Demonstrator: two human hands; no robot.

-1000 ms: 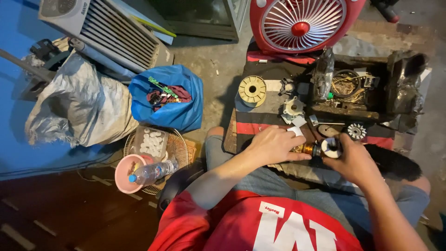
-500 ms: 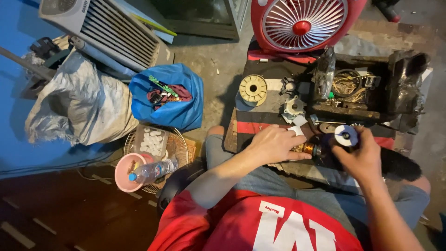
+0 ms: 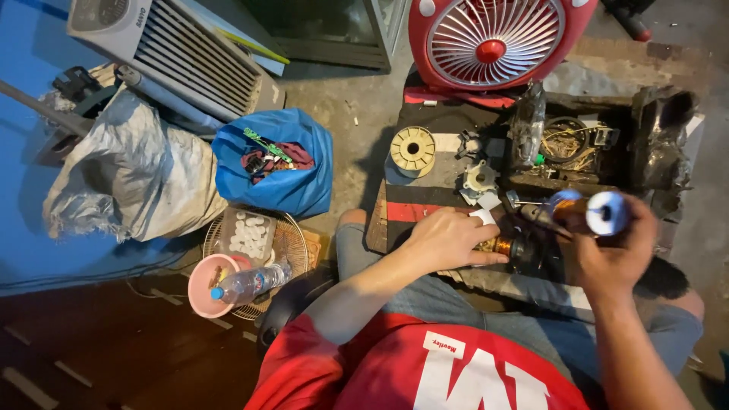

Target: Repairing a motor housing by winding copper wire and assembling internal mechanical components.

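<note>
My left hand [image 3: 448,239] rests on a small motor part wound with copper wire [image 3: 505,247], holding it down on the striped board [image 3: 425,209] over my lap. My right hand [image 3: 619,247] is closed around a spool of copper wire with a pale blue-white end [image 3: 596,211], lifted to the right of the motor part. A thin strand seems to run between spool and coil, though it is too fine to be sure.
A yellow empty spool [image 3: 412,149] and a white plastic piece [image 3: 480,178] lie on the board. Behind stand a red fan [image 3: 493,38] and a black box of tangled wire [image 3: 566,140]. A blue bag [image 3: 277,163], wire basket [image 3: 254,239] and plastic bottle [image 3: 247,282] sit left.
My right hand has carried the spool up and to the right, away from the coil. My left hand has stayed on the motor part.
</note>
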